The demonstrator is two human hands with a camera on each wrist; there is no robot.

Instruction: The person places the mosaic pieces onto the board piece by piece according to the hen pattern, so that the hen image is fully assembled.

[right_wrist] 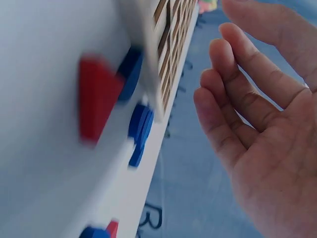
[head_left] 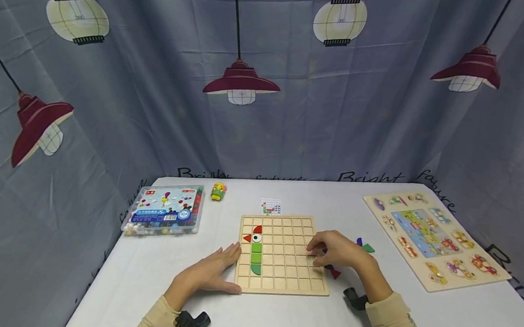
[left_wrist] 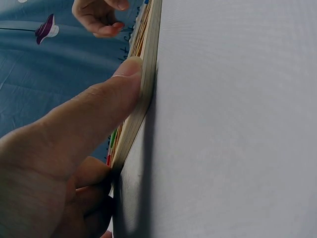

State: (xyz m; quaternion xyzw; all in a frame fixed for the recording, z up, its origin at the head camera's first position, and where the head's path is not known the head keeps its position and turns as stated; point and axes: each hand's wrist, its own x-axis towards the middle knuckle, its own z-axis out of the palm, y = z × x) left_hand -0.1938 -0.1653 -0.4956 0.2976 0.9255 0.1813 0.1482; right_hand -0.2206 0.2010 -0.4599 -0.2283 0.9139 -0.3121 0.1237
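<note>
A square wooden grid board lies on the table. Down its left part run a red curved piece, a red triangle, a white eye piece, light green squares and a darker green rounded piece. My left hand rests against the board's left side, its thumb touching the near edge. Over the board's right side hovers my right hand, fingers loosely bent with nothing visible between them. Beside that edge lie a red piece and blue pieces.
A small pattern card lies behind the board. At left stand a clear box of coloured parts and a small toy figure. A picture puzzle board lies at right, with a loose green piece nearer the grid.
</note>
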